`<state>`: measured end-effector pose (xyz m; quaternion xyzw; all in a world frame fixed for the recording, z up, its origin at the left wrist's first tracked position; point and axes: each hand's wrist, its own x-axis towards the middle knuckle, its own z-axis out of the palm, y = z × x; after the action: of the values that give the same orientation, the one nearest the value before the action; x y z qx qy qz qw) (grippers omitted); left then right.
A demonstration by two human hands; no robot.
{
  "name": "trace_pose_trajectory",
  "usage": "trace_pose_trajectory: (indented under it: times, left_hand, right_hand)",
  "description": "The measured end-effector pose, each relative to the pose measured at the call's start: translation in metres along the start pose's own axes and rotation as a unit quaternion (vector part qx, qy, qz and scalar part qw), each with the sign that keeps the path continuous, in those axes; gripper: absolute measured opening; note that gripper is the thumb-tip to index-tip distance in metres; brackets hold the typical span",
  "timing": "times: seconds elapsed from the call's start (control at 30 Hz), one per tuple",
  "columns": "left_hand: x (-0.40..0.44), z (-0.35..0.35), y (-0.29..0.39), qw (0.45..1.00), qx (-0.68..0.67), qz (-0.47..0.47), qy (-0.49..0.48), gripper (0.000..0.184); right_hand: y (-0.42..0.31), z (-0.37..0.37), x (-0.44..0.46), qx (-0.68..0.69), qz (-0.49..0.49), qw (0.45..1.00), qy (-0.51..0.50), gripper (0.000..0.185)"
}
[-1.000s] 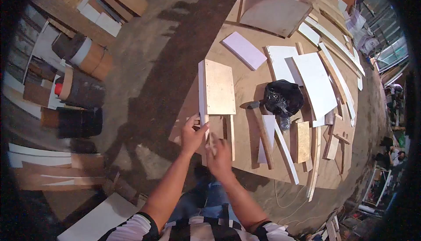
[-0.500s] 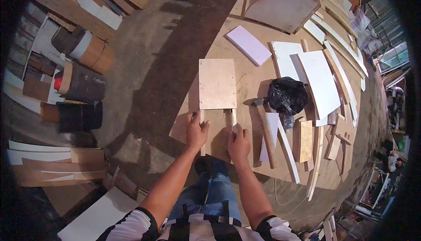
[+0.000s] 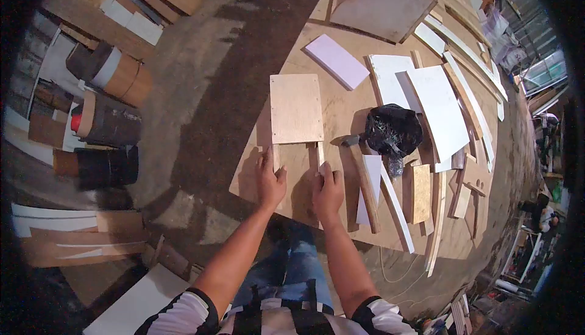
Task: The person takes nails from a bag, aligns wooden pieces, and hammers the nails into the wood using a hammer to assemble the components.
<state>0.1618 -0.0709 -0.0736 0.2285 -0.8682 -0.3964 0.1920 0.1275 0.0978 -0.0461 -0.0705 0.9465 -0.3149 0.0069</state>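
A small plywood panel (image 3: 296, 108), with fasteners showing near its corners, rests on two narrow wooden strips that stick out toward me. My left hand (image 3: 270, 183) is closed around the left strip (image 3: 275, 151). The right strip (image 3: 320, 153) is gripped by my right hand (image 3: 328, 192). To the right of that hand lies a hammer (image 3: 364, 179) with a wooden handle. Beyond it sits a black plastic bag (image 3: 393, 131) with what look like nails in it.
The plywood worktable (image 3: 256, 173) carries a lilac board (image 3: 337, 61), white panels (image 3: 436, 109), a wood block (image 3: 420, 193) and several strips. A curved box-like piece (image 3: 381, 9) stands at the far end. Stacked boards (image 3: 79, 231) and rolls (image 3: 109, 122) lie on the left.
The view has shifted slightly, so the table and its contents sit a little further left and up. Both hands keep their hold on the strips.
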Motion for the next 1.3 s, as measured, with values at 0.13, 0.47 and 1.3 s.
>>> trace_pose_trajectory:
  times: [0.13,0.47,1.3]
  left_hand:
    - [-0.005,0.010,-0.003,1.000,-0.020,-0.002,0.015,0.065]
    - [0.017,0.013,0.001,1.000,0.001,-0.011,0.022,0.060]
    - [0.098,0.026,0.053,0.973,0.212,0.088,-0.023,0.062]
  right_hand:
    - [0.004,-0.001,0.013,0.024,-0.032,0.998,0.040,0.041]
    - [0.002,-0.007,0.038,0.023,-0.018,0.999,0.024,0.041]
    - [0.013,0.008,0.077,-0.014,-0.118,0.992,0.043,0.041]
